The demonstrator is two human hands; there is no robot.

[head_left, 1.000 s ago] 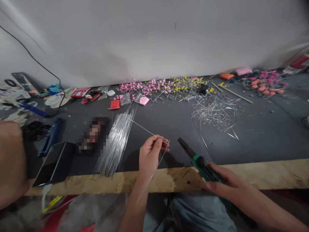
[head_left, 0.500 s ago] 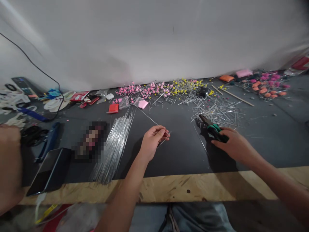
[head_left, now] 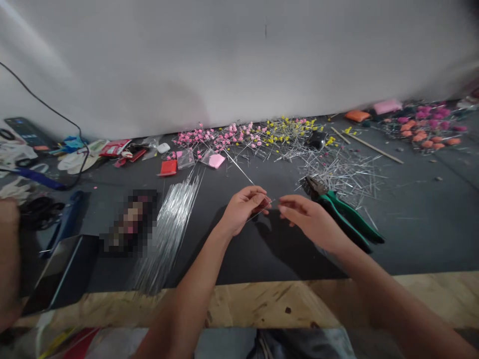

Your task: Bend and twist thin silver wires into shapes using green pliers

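My left hand [head_left: 247, 207] pinches thin metal wire [head_left: 239, 166] over the dark tabletop. One length runs up and away from the fingers, and another short end sticks out below them toward the right. My right hand [head_left: 312, 219] is just to the right of it, fingers apart and a little curled, with nothing visible in them. Close beyond that hand lie green-handled pliers [head_left: 350, 219], their jaws pointing up and left. To the left of my left hand is a bundle of straight silver wires [head_left: 172, 219].
Pink-tipped wires [head_left: 224, 134], yellow-tipped wires [head_left: 290, 129] and a heap of short wire pieces [head_left: 344, 169] lie toward the wall. Orange and purple pieces [head_left: 426, 129] lie far right. A phone-like dark device [head_left: 60, 271] and another person's arm [head_left: 8, 259] are at left.
My right hand has let go of the pliers, which now lie on the table, and has moved left toward the wire. My left hand still holds the wire in nearly the same place.
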